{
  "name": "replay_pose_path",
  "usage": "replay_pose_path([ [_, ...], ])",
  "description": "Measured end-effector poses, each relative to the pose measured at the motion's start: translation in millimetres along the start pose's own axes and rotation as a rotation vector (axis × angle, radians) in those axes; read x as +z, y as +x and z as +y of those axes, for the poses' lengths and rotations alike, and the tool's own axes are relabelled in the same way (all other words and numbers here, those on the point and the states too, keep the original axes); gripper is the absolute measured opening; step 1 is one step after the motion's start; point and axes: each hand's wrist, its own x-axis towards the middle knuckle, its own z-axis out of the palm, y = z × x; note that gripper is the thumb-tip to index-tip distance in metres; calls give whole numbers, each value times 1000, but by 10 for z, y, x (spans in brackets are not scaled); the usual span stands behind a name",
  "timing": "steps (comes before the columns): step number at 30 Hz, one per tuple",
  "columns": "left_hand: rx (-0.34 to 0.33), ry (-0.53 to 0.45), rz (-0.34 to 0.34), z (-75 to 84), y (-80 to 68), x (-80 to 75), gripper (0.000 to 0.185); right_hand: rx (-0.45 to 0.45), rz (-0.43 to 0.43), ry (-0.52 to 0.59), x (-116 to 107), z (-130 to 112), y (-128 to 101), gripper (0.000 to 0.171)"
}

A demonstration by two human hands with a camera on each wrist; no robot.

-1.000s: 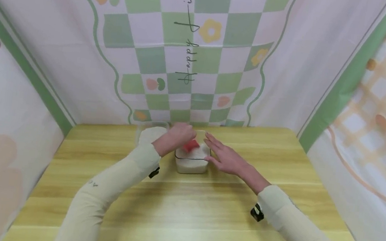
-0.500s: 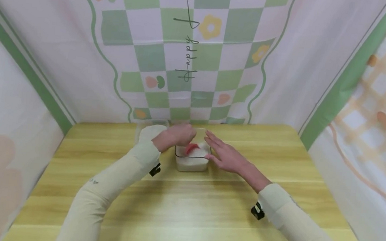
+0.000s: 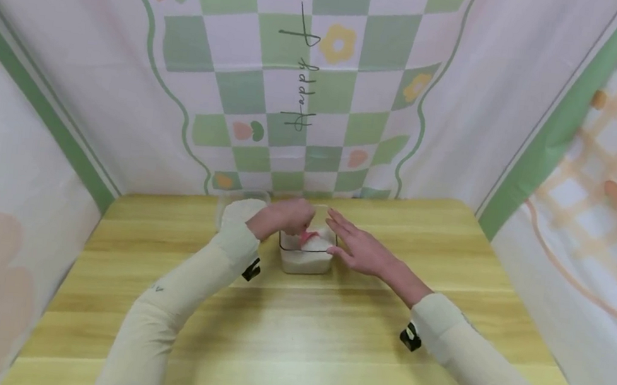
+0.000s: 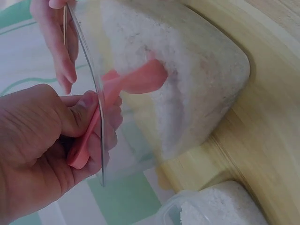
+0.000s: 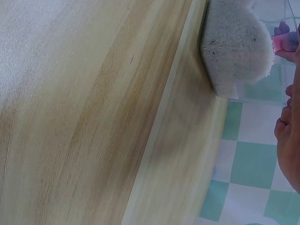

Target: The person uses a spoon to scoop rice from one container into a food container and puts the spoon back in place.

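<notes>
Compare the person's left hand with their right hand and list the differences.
Grip: the left hand holds a pink spoon; the right hand holds no tool.
Fingers: the left hand's are curled round the handle, while the right hand's are extended.
Place: the left hand is at the opening of the clear container; the right hand is at its right side.
Shared: both are bare and working at the same container.

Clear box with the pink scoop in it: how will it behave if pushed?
The clear box likely feels heavy for its size, given its deep, grainy white fill. Probably stiff: no visible bulge. Unlikely to tip: it sits flat and squat on the wooden table.
</notes>
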Motion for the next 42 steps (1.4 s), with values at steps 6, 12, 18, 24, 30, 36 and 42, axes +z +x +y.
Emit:
replay_pose_path([
  [6, -2, -17, 30, -27, -38, -22, 16, 28, -7, 8, 0, 33, -2, 66],
  [12, 12, -72, 32, -72, -100, -80, 28, 32, -7, 12, 1, 43, -9, 66],
  [18, 20, -165, 67, -135, -168, -53, 28, 29, 2, 13, 17, 35, -21, 66],
  [24, 29, -286, 60, -203, -266, -27, 28, 31, 1, 15, 37, 17, -20, 66],
  [30, 2, -453, 51, -297, -360, 1, 31, 33, -4, 18, 36, 13, -15, 66],
  [36, 16, -573, 61, -401, -449, 33, 38, 34, -4, 26, 13, 5, -8, 67],
  [42, 20, -695, 69, -496, -559, 95, 37, 32, -7, 16, 31, 12, 9, 66],
])
